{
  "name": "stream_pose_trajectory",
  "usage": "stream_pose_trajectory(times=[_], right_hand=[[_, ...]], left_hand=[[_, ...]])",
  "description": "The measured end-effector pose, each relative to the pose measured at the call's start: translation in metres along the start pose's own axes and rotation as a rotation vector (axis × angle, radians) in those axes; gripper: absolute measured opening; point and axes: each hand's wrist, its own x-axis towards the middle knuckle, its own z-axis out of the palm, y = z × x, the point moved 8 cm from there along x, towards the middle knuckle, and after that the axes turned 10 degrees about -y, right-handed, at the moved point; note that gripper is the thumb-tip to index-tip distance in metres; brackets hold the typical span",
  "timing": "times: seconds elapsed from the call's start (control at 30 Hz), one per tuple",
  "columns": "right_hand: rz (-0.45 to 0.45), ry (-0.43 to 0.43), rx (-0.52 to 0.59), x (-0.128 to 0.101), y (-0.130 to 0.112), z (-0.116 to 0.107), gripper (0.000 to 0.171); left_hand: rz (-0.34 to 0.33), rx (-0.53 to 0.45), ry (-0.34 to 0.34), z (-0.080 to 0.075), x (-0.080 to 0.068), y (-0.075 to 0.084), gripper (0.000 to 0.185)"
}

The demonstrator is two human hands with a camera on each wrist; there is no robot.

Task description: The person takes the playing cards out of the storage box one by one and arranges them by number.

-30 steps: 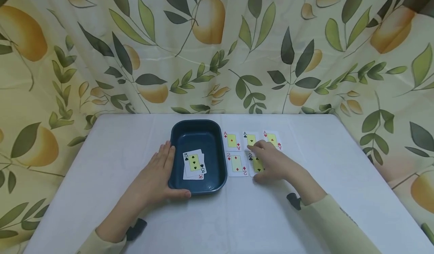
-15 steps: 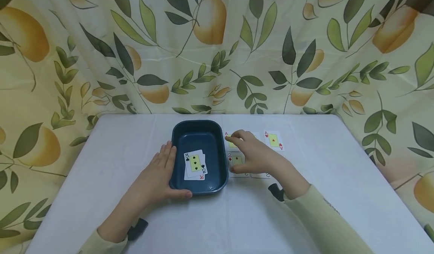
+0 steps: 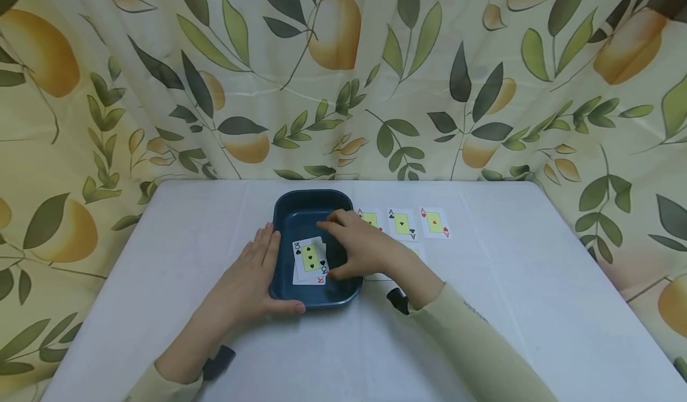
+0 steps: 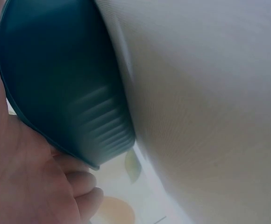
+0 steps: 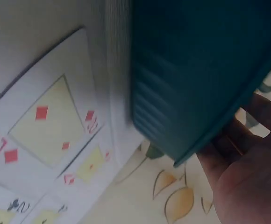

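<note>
dark teal plastic made up the tray [image 3: 284, 217], which sat on the white tabletop [image 3: 161, 259] with the left hand [image 3: 252, 280] laid flat against its near-left wall, fingers [image 3: 265, 244] straight and together, thumb along the front rim. inside the tray, just beside those fingertips, lay a small pile of cards topped by the three of spades [image 3: 309, 257] (a red-lettered card peeked out beneath it). the right hand [image 3: 359, 250] hung over the tray's right rim, its fingers [image 3: 335, 223] loosely bent and reaching in beside the pile; whether they pinched a card could not be told. beyond the right hand's knuckles, the ace of diamonds [image 3: 370, 218], ace of clubs [image 3: 402, 224] and ace of hearts [image 3: 435, 223] lay in a row. under the right wrist, the two of diamonds [image 5: 46, 123] lay face up just beside the tray's outer wall, in the right wrist view.
</note>
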Motion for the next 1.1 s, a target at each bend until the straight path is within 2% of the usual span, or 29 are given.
stream_pose_trajectory(times=[0.43, 0.57, 0.83, 1.1], right_hand=[[-0.009, -0.095, -0.112, 0.035, -0.016, 0.025, 0.090], [0.012, -0.135, -0.156, 0.042, -0.017, 0.032, 0.092], [0.065, -0.210, -0.172, 0.048, -0.015, 0.040, 0.097], [0.073, -0.212, -0.207, 0.051, -0.015, 0.039, 0.101]], left_hand=[[0.016, 0.012, 0.004, -0.002, -0.001, 0.000, 0.142], [0.027, 0.008, 0.011, -0.003, -0.002, 0.001, 0.141], [0.043, 0.006, 0.022, -0.004, -0.002, 0.003, 0.140], [0.038, 0.007, 0.027, -0.005, -0.002, 0.002, 0.141]])
